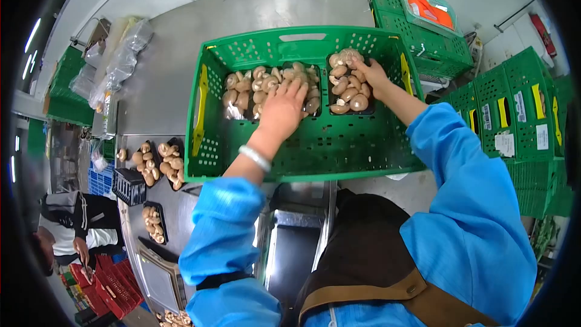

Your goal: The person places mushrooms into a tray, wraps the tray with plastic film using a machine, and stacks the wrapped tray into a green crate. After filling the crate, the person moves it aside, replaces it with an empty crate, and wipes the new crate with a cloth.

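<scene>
A green plastic crate (266,163) stands in front of me with black trays of brown mushrooms inside. My left hand (283,107) lies palm down with its fingers spread over a middle tray of mushrooms (261,86). Left of it, a tray of mushrooms (236,94) has shiny clear film on it. My right hand (374,77) is at the upper right edge of the rightmost tray of mushrooms (348,88), thumb over the mushrooms and the other fingers partly hidden at its side. Bare crate floor shows in front of the trays.
More mushroom trays (172,163) and a stack of black trays (129,186) are on the steel table (181,30) at left. A scale (158,281) sits below them. Green crates (514,103) are stacked at right. Another person (78,224) is at far left beside red crates (115,287).
</scene>
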A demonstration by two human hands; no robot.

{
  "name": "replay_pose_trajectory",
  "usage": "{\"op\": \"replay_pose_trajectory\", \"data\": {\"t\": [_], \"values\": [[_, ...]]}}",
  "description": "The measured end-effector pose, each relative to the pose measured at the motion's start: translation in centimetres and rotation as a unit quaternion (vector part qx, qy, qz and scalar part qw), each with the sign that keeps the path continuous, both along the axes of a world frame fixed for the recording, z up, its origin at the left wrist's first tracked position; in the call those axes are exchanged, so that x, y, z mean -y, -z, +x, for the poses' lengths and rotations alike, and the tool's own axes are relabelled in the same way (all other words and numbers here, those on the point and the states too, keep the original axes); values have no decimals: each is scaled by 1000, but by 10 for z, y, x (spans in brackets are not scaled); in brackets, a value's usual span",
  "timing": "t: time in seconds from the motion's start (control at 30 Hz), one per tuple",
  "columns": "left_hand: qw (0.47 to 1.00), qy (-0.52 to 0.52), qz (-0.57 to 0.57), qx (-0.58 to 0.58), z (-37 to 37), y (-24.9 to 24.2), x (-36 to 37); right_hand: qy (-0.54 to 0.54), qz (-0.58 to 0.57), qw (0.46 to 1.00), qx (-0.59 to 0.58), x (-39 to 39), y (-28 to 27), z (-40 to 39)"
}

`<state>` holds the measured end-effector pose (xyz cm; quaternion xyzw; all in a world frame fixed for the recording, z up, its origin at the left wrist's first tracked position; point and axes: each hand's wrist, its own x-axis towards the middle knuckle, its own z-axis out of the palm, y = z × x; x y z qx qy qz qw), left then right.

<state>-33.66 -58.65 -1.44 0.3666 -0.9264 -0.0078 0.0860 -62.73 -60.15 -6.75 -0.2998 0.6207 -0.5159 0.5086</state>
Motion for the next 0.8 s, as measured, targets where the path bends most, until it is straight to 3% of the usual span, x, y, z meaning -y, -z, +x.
{"op": "replay_pose_trajectory", "data": {"t": [0.03,0.1,0.17,0.23,0.3,0.33,0.37,0.43,0.47,0.5,0.53,0.57,0.63,0.7,0.73,0.77,0.8], "values": [[999,0,4,39,-6,23,13,34,12,999,15,11,21,-1],[993,-1,12,116,-19,58,36,24,29,998,55,10,10,15],[989,-15,24,148,-21,68,40,28,45,999,-3,32,90,2],[987,-32,18,155,-16,84,37,-86,0,944,-318,30,102,0],[986,-40,74,145,-18,89,41,-187,179,804,-535,25,48,21],[982,-69,137,107,-21,83,40,-116,83,816,-561,25,74,18],[975,-56,179,121,-22,74,43,-47,-20,820,-570,27,101,10],[975,-93,198,39,-25,44,35,-141,-225,831,-490,15,83,31],[989,-116,84,-31,-33,58,32,-167,-225,882,-378,17,86,37],[991,-113,30,-60,-30,32,18,-182,-219,922,-262,19,90,43],[991,-75,83,-72,-22,-2,5,-192,-201,914,-296,24,91,37],[987,-30,135,-86,-12,-36,-11,-198,-179,877,-400,29,88,32],[933,8,239,-268,25,-89,-59,-184,-162,770,-589,49,69,23],[844,12,231,-484,74,-100,-105,-166,-241,760,-580,53,35,50],[851,-66,189,-486,108,-102,-124,-178,-257,815,-488,44,5,83],[851,-139,150,-484,146,-100,-143,-239,-266,835,-418,37,-23,117],[798,-248,194,-514,184,-100,-159,-296,-270,849,-345,33,-49,153]]}}
